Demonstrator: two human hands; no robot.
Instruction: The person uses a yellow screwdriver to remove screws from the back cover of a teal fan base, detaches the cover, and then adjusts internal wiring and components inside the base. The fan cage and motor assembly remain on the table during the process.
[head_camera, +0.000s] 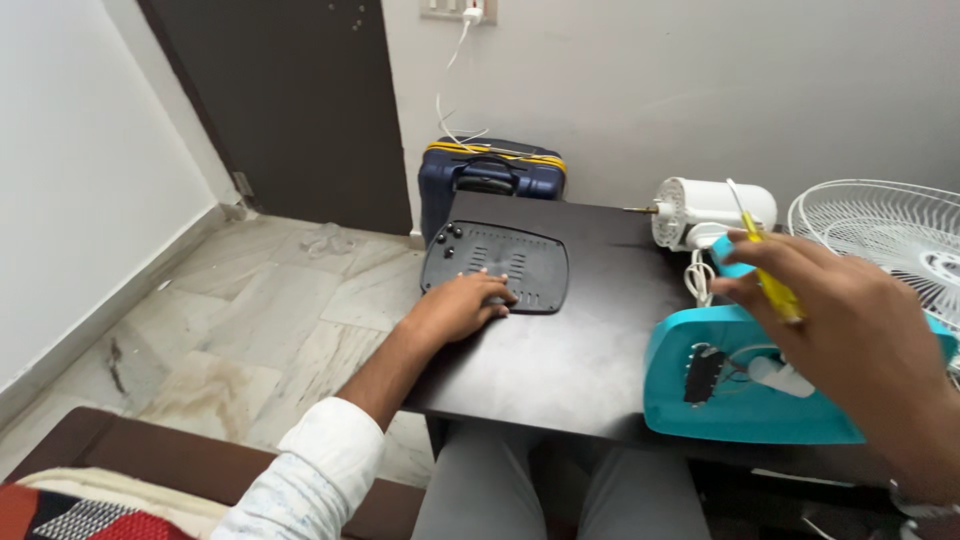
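The left hand (462, 308) lies palm down on the dark counter (570, 360), its fingers (497, 293) spread flat and resting on the near edge of a dark grey plastic cover plate (497, 265); it presses rather than grips. That plate lies flat at about 10 o'clock from the middle of the counter, with small round knobs at its far left corner and rows of slots across its face. The right hand (850, 320) is raised over the counter's right side, at about 3 o'clock, and its fingers are closed around a yellow-handled screwdriver (765, 265) whose thin shaft points up and away, toward 11 o'clock. Just under this hand sits a turquoise fan base (730, 395), turned open side up so that a small black part and some wires show inside it. At 12 o'clock from the base, a white fan motor (712, 208) lies on its side at the counter's far edge with its shaft pointing left, and a coiled white cord (697, 278) lies between motor and base. A white wire fan guard (880, 232) stands at 2 o'clock, beyond the right hand. Behind the counter, against the wall, stands a dark blue suitcase (488, 178) with a yellow trim.
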